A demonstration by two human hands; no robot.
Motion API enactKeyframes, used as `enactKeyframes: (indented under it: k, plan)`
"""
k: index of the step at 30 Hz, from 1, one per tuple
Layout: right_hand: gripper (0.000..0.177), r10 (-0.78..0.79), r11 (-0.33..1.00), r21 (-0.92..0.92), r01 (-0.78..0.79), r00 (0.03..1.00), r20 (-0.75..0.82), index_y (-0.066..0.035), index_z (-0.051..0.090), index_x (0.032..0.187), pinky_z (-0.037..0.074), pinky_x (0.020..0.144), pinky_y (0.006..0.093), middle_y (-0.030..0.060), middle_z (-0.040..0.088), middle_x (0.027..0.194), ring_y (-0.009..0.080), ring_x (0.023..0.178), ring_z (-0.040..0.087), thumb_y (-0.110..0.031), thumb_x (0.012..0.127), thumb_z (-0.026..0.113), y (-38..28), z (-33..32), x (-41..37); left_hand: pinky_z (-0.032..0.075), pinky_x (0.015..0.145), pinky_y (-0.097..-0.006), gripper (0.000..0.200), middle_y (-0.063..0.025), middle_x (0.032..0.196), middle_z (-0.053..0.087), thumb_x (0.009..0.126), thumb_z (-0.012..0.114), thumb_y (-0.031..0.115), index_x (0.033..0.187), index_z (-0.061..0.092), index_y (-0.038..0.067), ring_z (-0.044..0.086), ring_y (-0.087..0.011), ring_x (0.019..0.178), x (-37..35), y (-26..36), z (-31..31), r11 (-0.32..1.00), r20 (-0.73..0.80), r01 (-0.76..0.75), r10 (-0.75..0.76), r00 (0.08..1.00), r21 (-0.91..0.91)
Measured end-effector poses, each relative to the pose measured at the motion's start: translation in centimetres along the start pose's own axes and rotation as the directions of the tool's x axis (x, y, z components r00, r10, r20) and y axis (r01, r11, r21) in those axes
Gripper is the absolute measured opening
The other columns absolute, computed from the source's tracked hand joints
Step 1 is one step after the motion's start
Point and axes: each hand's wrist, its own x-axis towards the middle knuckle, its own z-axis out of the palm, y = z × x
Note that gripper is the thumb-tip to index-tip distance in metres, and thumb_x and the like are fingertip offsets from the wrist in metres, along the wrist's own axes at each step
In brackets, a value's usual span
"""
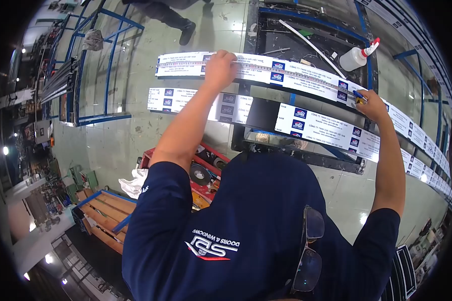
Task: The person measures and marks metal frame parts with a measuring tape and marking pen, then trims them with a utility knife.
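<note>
OK, two long, flat bars lie roughly parallel across the bench (355,164), both skinned in white printed film with blue square logos. Thin graduated rule (296,73) runs lengthwise on the far bar (301,85). Left hand (221,67) sits on far bar and rule, fingers bent over the edge; can't tell if it pinches or just presses. Right hand (372,105) is closed round a small yellow-and-blue tool (359,97) by the rule's right end; type unclear. Near bar (319,128) shows a smooth matte-black stretch (263,114) between filmed lengths. Past them: squat translucent plastic bottle (354,58), red nozzle, and a slim white strip (314,47) lying diagonally. Bench is scuffed black with blue edging. Glossy tiled floor (110,170); another person's dark shoe (188,34) beyond.
</note>
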Motion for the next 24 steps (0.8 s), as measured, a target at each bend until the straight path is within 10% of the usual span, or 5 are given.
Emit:
enactKeyframes:
  k: [6,24]
  plan:
    - [0.053,0.033,0.999,0.005,-0.034,0.999,0.023,-0.018,0.066,0.131,0.048,0.1,0.0409,0.0188,0.062,0.122,0.0354,0.115,0.061,-0.028,0.08,0.075,-1.8,-1.2,-0.9,0.045,0.096,-0.0515,0.041,-0.0138,0.136,0.049,0.079,0.08,0.021,0.116,0.066,0.014,0.052,-0.0381,0.119,-1.2,6.6,2.5,0.96,0.013,0.262,-0.262,0.965,-0.097]
    - [0.054,0.06,0.998,0.036,-0.06,0.998,0.006,-0.019,0.066,0.133,0.049,0.101,0.0401,0.0187,0.062,0.125,0.0346,0.116,0.062,-0.028,0.08,0.076,-1.6,-0.7,-0.9,0.04,0.108,-0.05,0.056,-0.0118,0.141,0.038,0.07,0.085,0.035,0.12,0.063,0.02,0.044,-0.0372,0.13,0.2,9.2,3.9,0.796,0.13,0.603,-0.594,0.794,-0.053]
